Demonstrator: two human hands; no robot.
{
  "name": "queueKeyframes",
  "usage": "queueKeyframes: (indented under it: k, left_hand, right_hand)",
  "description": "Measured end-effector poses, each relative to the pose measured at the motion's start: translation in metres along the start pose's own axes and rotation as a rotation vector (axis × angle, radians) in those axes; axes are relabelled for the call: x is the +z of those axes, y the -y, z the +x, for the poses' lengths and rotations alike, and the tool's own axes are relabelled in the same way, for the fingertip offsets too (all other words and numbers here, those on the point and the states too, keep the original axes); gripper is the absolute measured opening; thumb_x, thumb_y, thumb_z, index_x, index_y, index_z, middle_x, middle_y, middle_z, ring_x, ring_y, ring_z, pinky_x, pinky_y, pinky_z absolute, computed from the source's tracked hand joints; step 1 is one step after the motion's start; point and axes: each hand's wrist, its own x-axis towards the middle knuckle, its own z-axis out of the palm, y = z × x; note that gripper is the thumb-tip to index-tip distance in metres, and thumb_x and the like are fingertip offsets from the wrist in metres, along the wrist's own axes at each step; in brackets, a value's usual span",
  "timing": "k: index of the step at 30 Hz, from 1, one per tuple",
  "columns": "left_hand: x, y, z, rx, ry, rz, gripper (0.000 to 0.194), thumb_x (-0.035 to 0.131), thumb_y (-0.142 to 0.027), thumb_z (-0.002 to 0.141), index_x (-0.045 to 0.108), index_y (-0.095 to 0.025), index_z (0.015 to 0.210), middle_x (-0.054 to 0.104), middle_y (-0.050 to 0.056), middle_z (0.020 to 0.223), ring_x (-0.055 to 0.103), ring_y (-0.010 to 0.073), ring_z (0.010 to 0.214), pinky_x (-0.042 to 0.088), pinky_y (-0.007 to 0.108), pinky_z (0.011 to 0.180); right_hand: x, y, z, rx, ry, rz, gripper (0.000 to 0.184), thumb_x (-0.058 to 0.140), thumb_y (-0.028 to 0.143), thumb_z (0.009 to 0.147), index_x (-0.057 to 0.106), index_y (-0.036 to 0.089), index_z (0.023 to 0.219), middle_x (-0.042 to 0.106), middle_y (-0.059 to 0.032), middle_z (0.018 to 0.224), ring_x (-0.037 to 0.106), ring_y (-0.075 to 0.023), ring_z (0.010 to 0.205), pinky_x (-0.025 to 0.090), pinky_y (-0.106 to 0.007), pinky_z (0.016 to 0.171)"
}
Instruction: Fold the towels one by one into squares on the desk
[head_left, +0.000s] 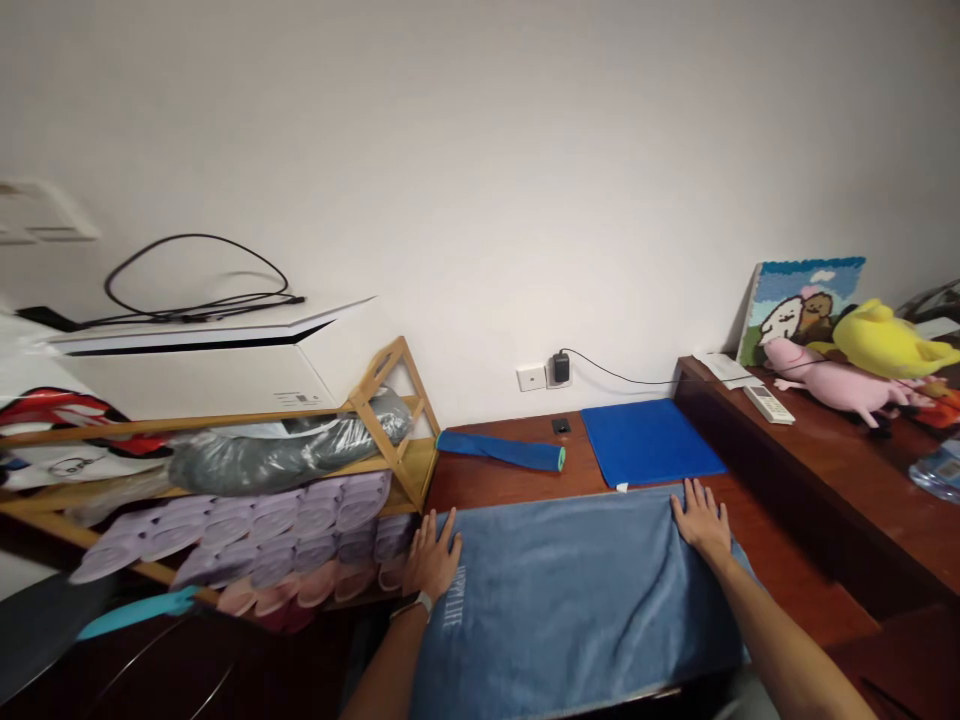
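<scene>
A grey-blue towel (pixel 555 590) with white lettering near its left side lies spread over the front of the reddish-brown desk (pixel 510 478). My left hand (pixel 433 555) rests on the towel's far left corner, fingers apart, a watch band on the wrist. At the far right part of the towel, my right hand (pixel 703 518) lies flat with its fingers spread. A few creases run through the cloth beside it. Just behind the towel are a bright blue folded cloth (pixel 649 440) with a small white tag and a rolled blue cloth (pixel 501 451) with a green end.
On the left stands a wooden rack (pixel 416 480) with purple and pink slippers (pixel 274 515) and a white box (pixel 202 375) on top. To the right, a raised ledge holds plush toys (pixel 832 380), a remote (pixel 768 404) and a picture (pixel 802 305). A black plug (pixel 561 367) sits in the wall.
</scene>
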Motion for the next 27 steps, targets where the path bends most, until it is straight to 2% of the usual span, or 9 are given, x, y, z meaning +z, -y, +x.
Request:
queueKeyframes:
  k: [3, 6, 10, 13, 16, 19, 23, 27]
  left_hand:
    - [0.002, 0.003, 0.0, 0.002, 0.003, -0.006, 0.059, 0.042, -0.038, 0.101, 0.047, -0.024, 0.158, 0.041, 0.013, 0.167, 0.035, 0.0338, 0.154, 0.03, 0.054, 0.125]
    - [0.0, 0.002, 0.004, -0.012, 0.056, -0.003, 0.06, 0.041, -0.038, 0.101, 0.045, -0.024, 0.159, 0.038, 0.014, 0.168, 0.033, 0.0343, 0.155, 0.029, 0.055, 0.125]
    - [-0.012, 0.0, 0.013, -0.041, 0.16, -0.039, 0.06, 0.036, -0.037, 0.101, 0.043, -0.022, 0.159, 0.037, 0.014, 0.169, 0.031, 0.0319, 0.157, 0.028, 0.054, 0.124]
    - [-0.025, 0.0, 0.01, -0.004, 0.128, -0.066, 0.059, 0.032, -0.038, 0.104, 0.041, -0.021, 0.16, 0.036, 0.013, 0.169, 0.031, 0.0293, 0.157, 0.029, 0.052, 0.125]
    - [-0.035, 0.003, -0.011, 0.087, 0.019, -0.08, 0.058, 0.031, -0.04, 0.105, 0.043, -0.021, 0.159, 0.037, 0.011, 0.169, 0.031, 0.0287, 0.157, 0.029, 0.05, 0.125]
    - [-0.035, 0.007, -0.043, 0.167, 0.013, -0.064, 0.057, 0.033, -0.043, 0.105, 0.048, -0.023, 0.157, 0.039, 0.011, 0.168, 0.033, 0.0299, 0.156, 0.031, 0.051, 0.125]
    - [-0.028, 0.007, -0.073, 0.168, 0.063, -0.015, 0.06, 0.035, -0.046, 0.104, 0.046, -0.021, 0.158, 0.04, 0.015, 0.167, 0.036, 0.0325, 0.154, 0.032, 0.053, 0.124]
    - [-0.03, 0.005, -0.075, 0.136, 0.084, 0.001, 0.059, 0.035, -0.043, 0.104, 0.045, -0.021, 0.158, 0.042, 0.014, 0.166, 0.039, 0.031, 0.153, 0.032, 0.052, 0.124]
  right_hand:
    - [0.001, -0.001, 0.001, -0.002, 0.016, -0.008, 0.084, 0.011, 0.061, 0.098, 0.02, 0.014, 0.167, 0.016, -0.008, 0.175, 0.015, -0.0317, 0.16, 0.011, -0.058, 0.128]
    - [-0.008, 0.001, 0.005, 0.018, 0.079, 0.032, 0.083, 0.014, 0.062, 0.098, 0.018, 0.017, 0.168, 0.013, -0.0063, 0.175, 0.011, -0.0301, 0.161, 0.008, -0.057, 0.129]
    - [-0.035, -0.005, 0.012, 0.037, 0.138, 0.182, 0.081, 0.011, 0.058, 0.1, 0.021, 0.014, 0.167, 0.02, -0.0113, 0.174, 0.021, -0.0285, 0.159, 0.02, -0.054, 0.127]
    - [-0.05, -0.022, 0.001, 0.027, 0.046, 0.214, 0.077, 0.002, 0.048, 0.102, 0.016, 0.008, 0.167, 0.016, -0.0118, 0.175, 0.02, -0.024, 0.16, 0.024, -0.044, 0.127]
    - [-0.047, -0.043, -0.03, -0.119, -0.089, 0.202, 0.074, 0.007, 0.048, 0.104, 0.024, 0.012, 0.167, 0.02, -0.0076, 0.174, 0.016, -0.023, 0.161, 0.018, -0.043, 0.129]
    - [-0.034, -0.053, -0.067, -0.248, -0.059, 0.13, 0.072, 0.012, 0.052, 0.104, 0.031, 0.018, 0.165, 0.028, -0.005, 0.172, 0.018, -0.023, 0.16, 0.017, -0.045, 0.13]
    - [-0.02, -0.048, -0.097, -0.268, 0.03, 0.004, 0.073, 0.017, 0.053, 0.103, 0.034, 0.015, 0.164, 0.03, -0.0075, 0.171, 0.021, -0.0249, 0.16, 0.016, -0.046, 0.13]
    - [-0.025, -0.05, -0.098, -0.222, 0.048, -0.042, 0.072, 0.02, 0.05, 0.103, 0.032, 0.015, 0.164, 0.029, -0.0086, 0.171, 0.022, -0.0255, 0.159, 0.016, -0.048, 0.129]
